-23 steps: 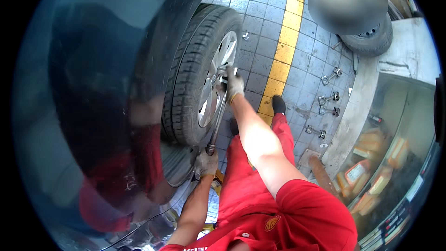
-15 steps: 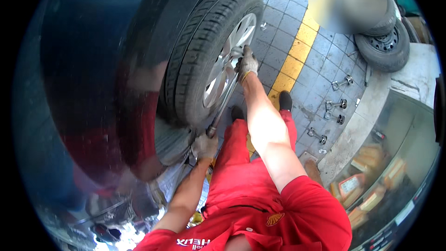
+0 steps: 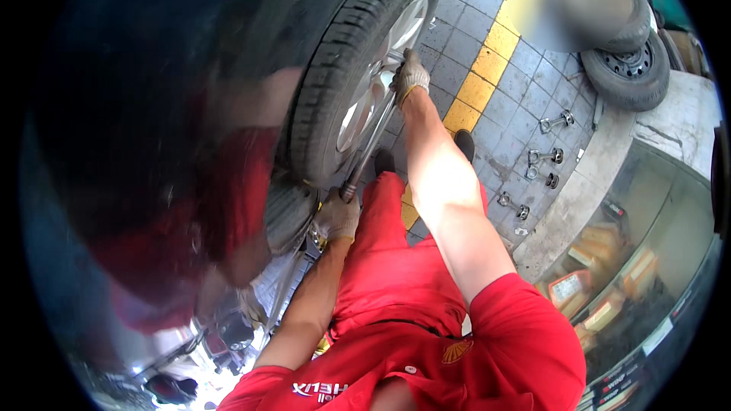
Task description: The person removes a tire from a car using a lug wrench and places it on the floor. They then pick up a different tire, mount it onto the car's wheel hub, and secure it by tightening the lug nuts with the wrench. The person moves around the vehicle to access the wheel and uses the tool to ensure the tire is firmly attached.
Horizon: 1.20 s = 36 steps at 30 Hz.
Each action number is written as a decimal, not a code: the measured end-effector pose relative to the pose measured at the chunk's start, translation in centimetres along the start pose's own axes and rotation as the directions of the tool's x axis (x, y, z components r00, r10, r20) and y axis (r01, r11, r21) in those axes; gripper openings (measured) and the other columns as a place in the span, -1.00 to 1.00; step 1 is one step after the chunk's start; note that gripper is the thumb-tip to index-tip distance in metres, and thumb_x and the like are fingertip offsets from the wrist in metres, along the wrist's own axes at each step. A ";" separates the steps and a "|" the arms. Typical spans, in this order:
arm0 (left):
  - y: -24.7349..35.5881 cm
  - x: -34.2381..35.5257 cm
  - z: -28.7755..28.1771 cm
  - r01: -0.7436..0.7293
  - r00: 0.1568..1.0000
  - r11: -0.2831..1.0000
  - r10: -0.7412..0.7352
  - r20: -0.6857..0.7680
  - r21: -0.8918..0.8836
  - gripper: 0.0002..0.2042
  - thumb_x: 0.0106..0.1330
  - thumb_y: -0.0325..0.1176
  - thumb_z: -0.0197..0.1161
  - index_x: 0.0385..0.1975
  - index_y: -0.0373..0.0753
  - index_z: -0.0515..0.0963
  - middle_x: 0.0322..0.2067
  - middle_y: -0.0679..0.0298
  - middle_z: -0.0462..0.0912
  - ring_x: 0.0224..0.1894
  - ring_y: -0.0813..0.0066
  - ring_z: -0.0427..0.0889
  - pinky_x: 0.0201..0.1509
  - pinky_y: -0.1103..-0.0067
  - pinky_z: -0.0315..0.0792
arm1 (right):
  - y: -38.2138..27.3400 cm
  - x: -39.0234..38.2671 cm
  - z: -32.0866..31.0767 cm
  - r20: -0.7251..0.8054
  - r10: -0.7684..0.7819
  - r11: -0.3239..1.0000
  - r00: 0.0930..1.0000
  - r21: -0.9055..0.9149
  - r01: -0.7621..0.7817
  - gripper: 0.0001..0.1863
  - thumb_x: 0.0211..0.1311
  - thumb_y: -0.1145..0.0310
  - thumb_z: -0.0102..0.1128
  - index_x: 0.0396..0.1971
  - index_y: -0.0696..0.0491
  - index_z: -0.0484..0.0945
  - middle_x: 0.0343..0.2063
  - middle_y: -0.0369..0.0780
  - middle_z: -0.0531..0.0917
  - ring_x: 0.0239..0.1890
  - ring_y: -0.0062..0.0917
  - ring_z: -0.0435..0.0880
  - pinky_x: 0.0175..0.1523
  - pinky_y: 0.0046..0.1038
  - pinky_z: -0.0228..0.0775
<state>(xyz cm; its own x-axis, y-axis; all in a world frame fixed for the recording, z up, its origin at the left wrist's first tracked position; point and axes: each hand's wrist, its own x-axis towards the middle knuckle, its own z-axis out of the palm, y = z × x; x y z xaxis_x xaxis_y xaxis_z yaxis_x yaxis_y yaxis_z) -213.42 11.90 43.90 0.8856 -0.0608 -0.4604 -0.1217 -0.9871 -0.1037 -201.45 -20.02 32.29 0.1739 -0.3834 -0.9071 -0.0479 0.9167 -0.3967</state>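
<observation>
A car wheel with a black tyre [image 3: 330,99] and silver spoked rim [image 3: 354,122] sits at the wheel arch of a dark, glossy car body [image 3: 152,152]. A long metal wrench [image 3: 366,150] slants from the rim's hub down toward me. My gloved right hand [image 3: 411,76] is closed round its upper end at the hub. My gloved left hand [image 3: 339,217] grips the lower handle end, just below the tyre. The socket end at the hub is mostly hidden by my right hand.
Several pistons with rods [image 3: 554,120] lie on the tiled floor [image 3: 499,106] beside a yellow stripe [image 3: 477,90]. Stacked spare tyres [image 3: 624,91] are at the back right, by a concrete ledge [image 3: 579,190] and a glass cabinet [image 3: 659,198] holding boxed items. My feet [image 3: 463,144] are near the wheel.
Both hands and the wrench appear higher in the picture, as does the wheel. The view has shifted, and more of the stacked tyres shows at the right than at first.
</observation>
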 end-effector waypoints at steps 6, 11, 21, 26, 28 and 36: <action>0.2 -0.5 -2.8 -0.027 0.999 0.999 0.026 -0.028 -0.040 -0.51 0.39 0.22 0.30 -0.14 -0.14 0.71 -0.26 -0.06 0.83 -0.17 -0.20 0.84 -0.14 0.02 0.68 | 0.9 0.9 -1.6 0.185 0.007 0.999 0.983 -0.036 0.000 -0.33 0.32 -0.17 0.37 -0.04 0.24 0.60 -0.57 -0.18 0.60 -0.65 -0.34 0.60 -0.50 -0.19 0.49; -0.5 0.0 -3.6 -0.041 0.985 0.997 0.050 0.162 -0.061 -0.47 0.41 0.19 0.29 0.00 -0.21 0.66 -0.17 -0.16 0.82 -0.09 -0.28 0.81 0.01 0.00 0.66 | 8.3 -9.4 -4.2 0.181 0.083 0.876 0.980 -0.481 0.014 -0.26 0.31 -0.32 0.44 -0.23 0.22 0.67 -0.50 -0.18 0.70 -0.55 -0.34 0.72 -0.43 -0.28 0.59; -2.9 3.9 0.8 -0.451 0.854 0.795 0.517 0.064 -0.406 -0.53 0.56 -0.09 0.11 0.32 -0.23 0.42 0.26 0.02 0.53 0.32 0.07 0.50 0.38 0.28 0.36 | 22.8 -13.0 -4.7 -0.051 0.115 0.924 0.992 -0.362 -0.125 -0.17 0.24 -0.22 0.28 0.14 0.32 0.67 0.00 0.15 0.79 0.09 -0.08 0.79 0.17 -0.18 0.58; -1.4 3.8 0.3 -0.406 0.853 0.893 0.447 0.269 -0.195 -0.50 0.71 -0.22 -0.05 0.57 -0.22 0.24 0.54 0.18 0.34 0.53 0.32 0.31 0.61 0.42 0.15 | 19.3 -16.3 -4.3 -0.189 0.043 0.808 0.981 -0.571 -0.145 -0.16 0.28 -0.28 0.18 0.08 0.30 0.72 0.05 0.24 0.74 0.21 0.10 0.72 0.32 -0.11 0.50; -4.0 4.3 3.5 -0.544 0.839 0.838 0.543 0.032 0.037 -0.54 0.59 -0.13 0.12 0.40 -0.13 0.42 0.28 0.11 0.60 0.23 0.13 0.61 0.25 0.24 0.48 | 19.3 -16.3 -4.0 -0.172 0.052 0.821 0.984 -0.553 -0.140 -0.21 0.30 -0.24 0.16 0.05 0.28 0.74 -0.01 0.24 0.76 0.17 0.09 0.74 0.29 -0.11 0.50; -4.7 6.0 8.0 -0.329 0.938 0.943 0.319 0.136 0.056 -0.66 0.47 -0.05 0.26 0.12 -0.05 0.63 -0.14 0.11 0.83 -0.05 0.06 0.83 -0.08 0.19 0.68 | 21.3 -14.6 -4.6 -0.113 -0.043 0.894 0.993 -0.449 -0.012 -0.28 0.32 -0.21 0.16 -0.01 0.24 0.77 -0.13 0.24 0.78 0.06 0.11 0.79 0.20 -0.04 0.52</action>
<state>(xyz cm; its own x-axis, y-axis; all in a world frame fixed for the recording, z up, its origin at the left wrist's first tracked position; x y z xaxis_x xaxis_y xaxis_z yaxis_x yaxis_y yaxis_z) -211.14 17.31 34.57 0.7308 -0.3516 -0.5850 -0.4308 -0.9025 0.0042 -209.55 4.55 36.43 0.0635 -0.4326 -0.8993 -0.4863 0.7735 -0.4064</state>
